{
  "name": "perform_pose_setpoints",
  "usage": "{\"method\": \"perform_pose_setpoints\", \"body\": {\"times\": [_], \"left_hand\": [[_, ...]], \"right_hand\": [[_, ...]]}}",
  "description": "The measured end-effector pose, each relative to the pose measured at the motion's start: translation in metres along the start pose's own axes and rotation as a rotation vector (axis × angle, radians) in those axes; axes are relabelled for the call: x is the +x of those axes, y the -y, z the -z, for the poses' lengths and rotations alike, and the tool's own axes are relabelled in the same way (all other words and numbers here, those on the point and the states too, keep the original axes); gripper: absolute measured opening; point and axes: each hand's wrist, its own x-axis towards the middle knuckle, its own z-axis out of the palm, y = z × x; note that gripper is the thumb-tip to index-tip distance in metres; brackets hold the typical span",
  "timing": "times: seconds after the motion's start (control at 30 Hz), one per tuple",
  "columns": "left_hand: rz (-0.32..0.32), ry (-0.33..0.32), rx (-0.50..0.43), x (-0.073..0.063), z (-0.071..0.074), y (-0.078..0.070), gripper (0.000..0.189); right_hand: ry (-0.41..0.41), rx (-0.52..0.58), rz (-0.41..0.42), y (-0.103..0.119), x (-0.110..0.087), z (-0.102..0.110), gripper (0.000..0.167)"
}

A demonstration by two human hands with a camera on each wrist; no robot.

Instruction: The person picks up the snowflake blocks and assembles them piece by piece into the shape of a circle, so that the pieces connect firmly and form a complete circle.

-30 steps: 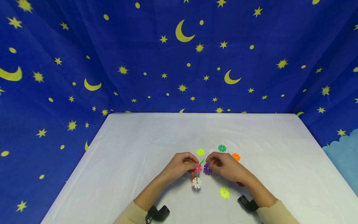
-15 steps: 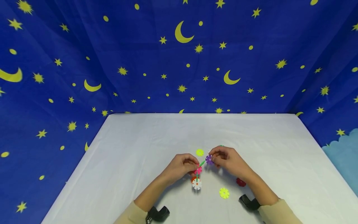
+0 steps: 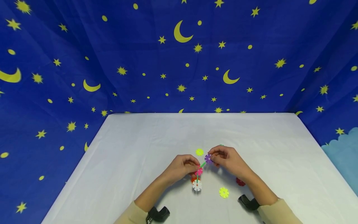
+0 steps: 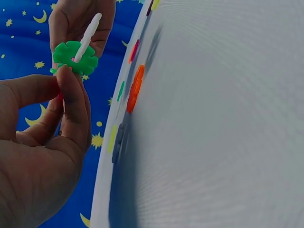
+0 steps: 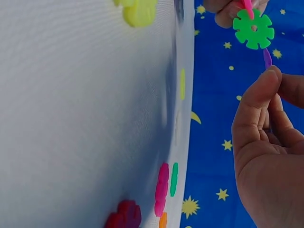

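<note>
A white table (image 3: 151, 133) lies below; the left hand (image 3: 181, 168) pinches 1 pink disc (image 3: 199, 171), the right hand (image 3: 228, 158) nearby 1 purple disc (image 3: 208, 159).

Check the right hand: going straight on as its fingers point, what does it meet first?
Likely the green notched plastic disc, met by the purple notched plastic disc that the right hand pinches. The right wrist view lines them up closely; depth is unclear, so whether they touch I can't tell.

perhaps a small studio, starry blue backdrop (image 3: 145, 46), white-covered table (image 3: 151, 133)
</note>
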Motion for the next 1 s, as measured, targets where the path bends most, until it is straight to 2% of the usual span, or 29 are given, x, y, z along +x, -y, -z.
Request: {"method": "perform_pose_setpoints", "body": {"times": [0.13,0.47,0.63,0.9,1.0], "left_hand": [[-0.007,-0.004,0.003,0.000,0.000,0.000,0.010],[-0.017,-0.026,0.047,0.002,-0.001,0.001,0.009],[-0.039,-0.044,0.071,0.004,-0.001,0.004,0.007],[-0.076,-0.077,0.114,0.001,-0.004,0.005,0.006],[-0.083,-0.085,0.099,0.000,-0.006,0.005,0.006]], "right_hand": [[0.010,-0.011,-0.003,0.008,-0.002,-0.001,0.018],[0.042,-0.004,-0.005,-0.006,0.000,-0.004,0.018],[0.034,0.031,0.007,-0.005,-0.001,-0.007,0.016],[0.029,0.002,0.033,-0.003,-0.002,-0.011,0.014],[0.042,0.000,0.038,-0.002,-0.002,-0.012,0.014]]}}
